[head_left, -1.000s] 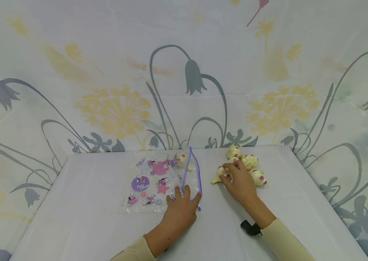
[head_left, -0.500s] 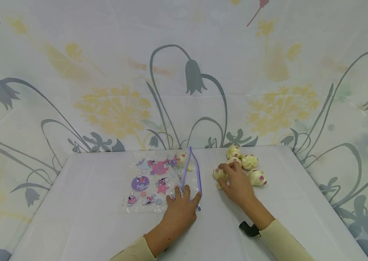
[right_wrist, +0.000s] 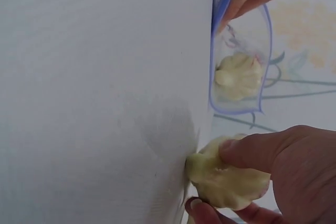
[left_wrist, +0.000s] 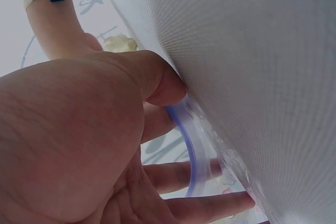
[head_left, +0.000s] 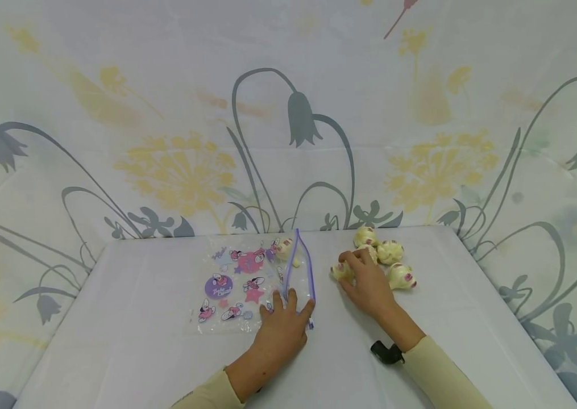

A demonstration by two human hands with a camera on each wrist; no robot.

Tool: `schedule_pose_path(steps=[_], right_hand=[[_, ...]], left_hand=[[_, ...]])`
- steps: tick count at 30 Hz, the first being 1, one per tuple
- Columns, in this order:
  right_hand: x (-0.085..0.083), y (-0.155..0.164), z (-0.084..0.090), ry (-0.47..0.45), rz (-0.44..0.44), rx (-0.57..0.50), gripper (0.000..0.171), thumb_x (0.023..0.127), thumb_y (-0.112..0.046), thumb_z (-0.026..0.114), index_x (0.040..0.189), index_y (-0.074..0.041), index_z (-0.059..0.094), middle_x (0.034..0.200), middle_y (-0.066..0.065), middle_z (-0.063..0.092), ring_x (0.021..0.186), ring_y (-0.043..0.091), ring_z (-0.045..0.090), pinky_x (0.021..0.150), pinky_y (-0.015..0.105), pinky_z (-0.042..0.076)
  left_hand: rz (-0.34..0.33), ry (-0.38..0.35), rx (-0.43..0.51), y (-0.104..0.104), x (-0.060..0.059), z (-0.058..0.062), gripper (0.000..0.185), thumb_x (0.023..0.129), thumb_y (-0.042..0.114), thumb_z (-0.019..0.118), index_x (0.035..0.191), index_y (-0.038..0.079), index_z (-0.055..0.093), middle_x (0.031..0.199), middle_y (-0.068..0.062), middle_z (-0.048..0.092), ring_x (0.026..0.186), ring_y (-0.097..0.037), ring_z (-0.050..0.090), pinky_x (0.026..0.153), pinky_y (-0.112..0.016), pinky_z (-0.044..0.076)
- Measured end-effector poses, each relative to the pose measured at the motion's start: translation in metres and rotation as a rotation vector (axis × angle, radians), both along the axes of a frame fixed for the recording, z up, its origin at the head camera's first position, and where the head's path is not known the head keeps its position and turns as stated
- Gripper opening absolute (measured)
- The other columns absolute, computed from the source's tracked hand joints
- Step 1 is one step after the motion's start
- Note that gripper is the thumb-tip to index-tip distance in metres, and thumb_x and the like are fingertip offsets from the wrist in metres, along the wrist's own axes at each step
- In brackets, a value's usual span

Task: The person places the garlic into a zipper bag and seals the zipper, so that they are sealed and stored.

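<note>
My left hand (head_left: pixel 283 332) lies with fingers spread over the open side of a clear zip bag (head_left: pixel 239 284) printed with pink and purple cartoon figures. In the left wrist view, its straight fingers (left_wrist: pixel 202 208) reach past the bag's bluish-purple zip strip (left_wrist: pixel 195 158). A pale yellow garlic bulb (head_left: pixel 284 249) lies inside the bag near the mouth. My right hand (head_left: pixel 370 287) pinches another garlic bulb (right_wrist: pixel 226 182) between thumb and fingers, low at the white tabletop. Its stubby stem shows in the right wrist view; part of the bulb is hidden by the hand.
Several more garlic bulbs (head_left: pixel 390 253) with purple-red patches are grouped beyond and right of my right hand. A black wrist device (head_left: pixel 386 352) sits at the right sleeve. A flower-printed cloth (head_left: pixel 186 170) rises behind the white table (head_left: pixel 140 352).
The garlic bulb in my right hand has turned, its stem swinging from the lower left to out of sight. The hand has shifted slightly left; my left hand stays on the bag.
</note>
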State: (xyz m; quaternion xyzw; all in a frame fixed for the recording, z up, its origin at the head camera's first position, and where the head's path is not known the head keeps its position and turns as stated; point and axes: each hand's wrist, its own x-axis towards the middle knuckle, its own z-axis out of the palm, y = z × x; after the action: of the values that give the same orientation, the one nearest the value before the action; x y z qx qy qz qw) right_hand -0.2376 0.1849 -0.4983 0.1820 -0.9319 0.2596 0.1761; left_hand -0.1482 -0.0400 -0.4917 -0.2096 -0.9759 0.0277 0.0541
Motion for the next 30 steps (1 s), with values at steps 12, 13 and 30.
schedule_pose_path(steps=[12,13,30], right_hand=[[-0.006,-0.003,-0.002,0.025,0.015,-0.012,0.043,0.081,-0.001,0.086,0.118,-0.011,0.065,0.12,0.016,0.063,0.081,0.029,0.064,0.071,0.046,0.056],[-0.007,-0.004,-0.002,0.023,0.016,-0.013,0.044,0.081,-0.001,0.085,0.118,-0.011,0.065,0.121,0.016,0.064,0.081,0.028,0.064,0.071,0.045,0.056],[-0.012,-0.021,0.0,0.058,0.078,-0.041,0.051,0.075,0.002,0.087,0.12,-0.002,0.064,0.116,0.014,0.066,0.101,0.031,0.068,0.082,0.047,0.058]], left_hand=[[-0.002,-0.039,0.008,0.0,-0.002,0.0,0.053,0.098,0.033,0.073,0.149,0.027,0.063,0.146,-0.022,0.057,0.132,-0.053,0.058,0.09,-0.068,0.056],[-0.002,-0.038,0.008,0.0,-0.002,0.0,0.053,0.098,0.033,0.073,0.149,0.027,0.063,0.146,-0.022,0.058,0.132,-0.053,0.058,0.09,-0.068,0.056],[0.004,0.001,0.033,0.0,0.0,-0.001,0.052,0.095,0.03,0.075,0.145,0.026,0.066,0.144,-0.022,0.06,0.129,-0.053,0.059,0.088,-0.068,0.057]])
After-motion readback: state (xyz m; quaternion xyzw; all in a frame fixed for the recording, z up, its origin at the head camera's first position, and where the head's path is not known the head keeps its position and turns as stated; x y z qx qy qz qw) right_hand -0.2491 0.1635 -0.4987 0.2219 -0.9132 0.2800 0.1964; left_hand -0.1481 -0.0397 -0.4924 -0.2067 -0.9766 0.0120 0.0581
